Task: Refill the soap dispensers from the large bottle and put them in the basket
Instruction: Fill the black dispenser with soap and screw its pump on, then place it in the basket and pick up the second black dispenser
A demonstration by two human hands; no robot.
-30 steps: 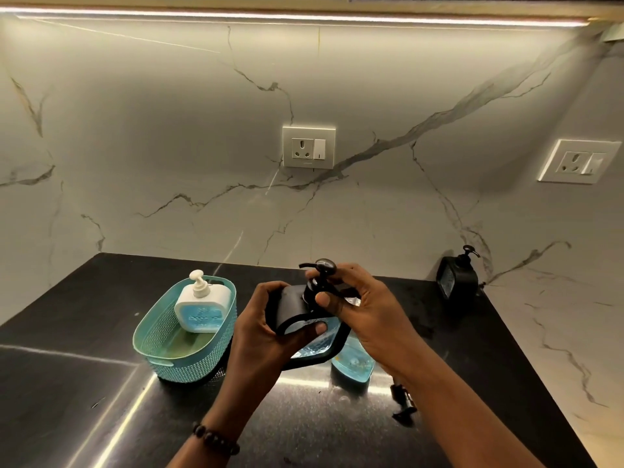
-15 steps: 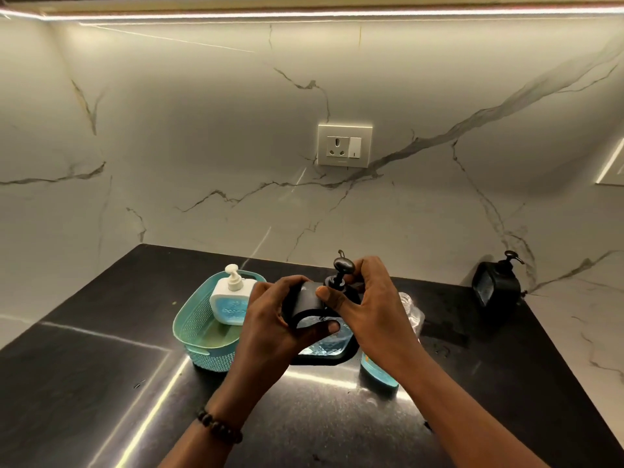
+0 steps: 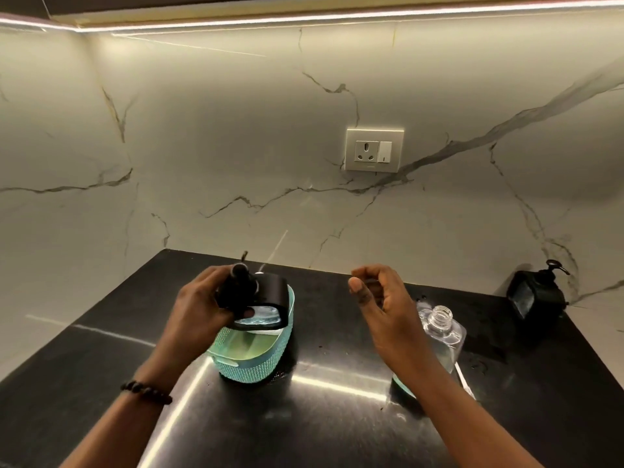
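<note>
The step in hand appears to be placement: a refilled black dispenser (image 3: 251, 300) is held above the teal basket (image 3: 270, 366), which stands on the dark counter (image 3: 337, 417). The left hand (image 3: 197, 312) carries the dispenser alone, fingers curled over its top beside the pump and the thumb pressed against its front edge; blue soap shows through the clear window on its lower face. The dispenser is tilted, pump toward the back wall, and hangs over the far half of the basket, not yet inside it. A white object shows just below the dispenser, inside the basket; what it is cannot be told. The right hand (image 3: 378, 298) is free, well apart from the dispenser, fingers loosely curled with the thumb near the index tip and nothing pinched between them. The large bottle (image 3: 442, 327) stands uncapped just behind the right wrist. A second black dispenser (image 3: 537, 297) stands at the right, near the wall, probably awaiting refill. The next move calls for righting the dispenser and lowering it upright into the free part of the basket. Risk: the open bottle could be tipped by the right forearm.
</note>
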